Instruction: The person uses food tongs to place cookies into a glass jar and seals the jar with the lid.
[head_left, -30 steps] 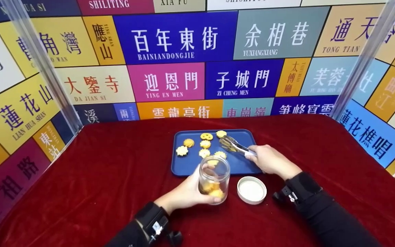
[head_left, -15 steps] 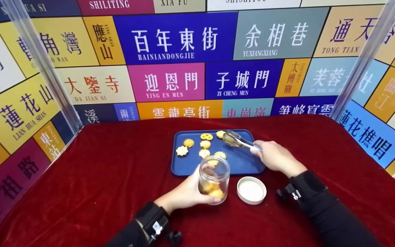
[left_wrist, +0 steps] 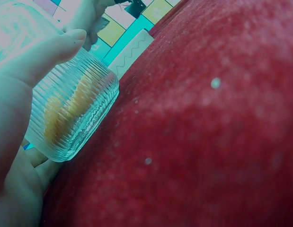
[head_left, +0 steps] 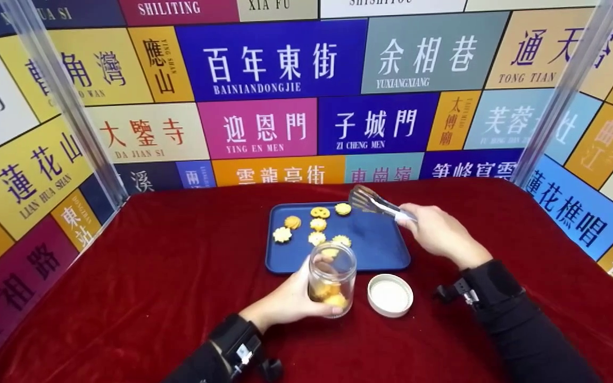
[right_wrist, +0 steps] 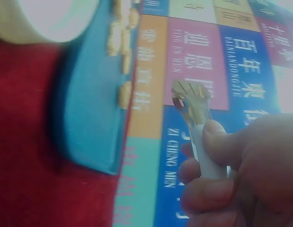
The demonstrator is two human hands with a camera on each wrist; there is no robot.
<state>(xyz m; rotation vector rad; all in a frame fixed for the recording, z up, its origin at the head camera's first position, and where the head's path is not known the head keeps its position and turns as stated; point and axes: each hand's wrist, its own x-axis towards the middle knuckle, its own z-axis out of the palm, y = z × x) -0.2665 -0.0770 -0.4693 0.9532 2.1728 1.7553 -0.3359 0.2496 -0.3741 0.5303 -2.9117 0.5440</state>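
My left hand [head_left: 293, 295] grips a clear glass jar [head_left: 333, 271] standing without its lid near the tray's front edge. Several yellow cookies [left_wrist: 68, 109] lie at the bottom of its ribbed wall in the left wrist view. My right hand [head_left: 439, 231] holds a pair of metal food tongs [head_left: 378, 205] by the white handle, raised over the back right of the blue tray [head_left: 378, 250]. No cookie shows between the tong heads [right_wrist: 191, 97] in the right wrist view. On the tray lie several cookies, among them a pretzel-shaped one [head_left: 320, 213] and a flower-shaped one [head_left: 282, 234].
A round, pale jar lid [head_left: 390, 296] lies on the dark red cloth [head_left: 179, 276], right of the jar. Behind the table rises a wall [head_left: 285, 58] of coloured panels with lettering. Clear posts [head_left: 551, 106] stand at the table's back corners.
My right hand has drawn the tongs up, back and to the right, away from the cookie at the tray's far edge. That cookie is still on the tray. My left hand and the jar stay put.
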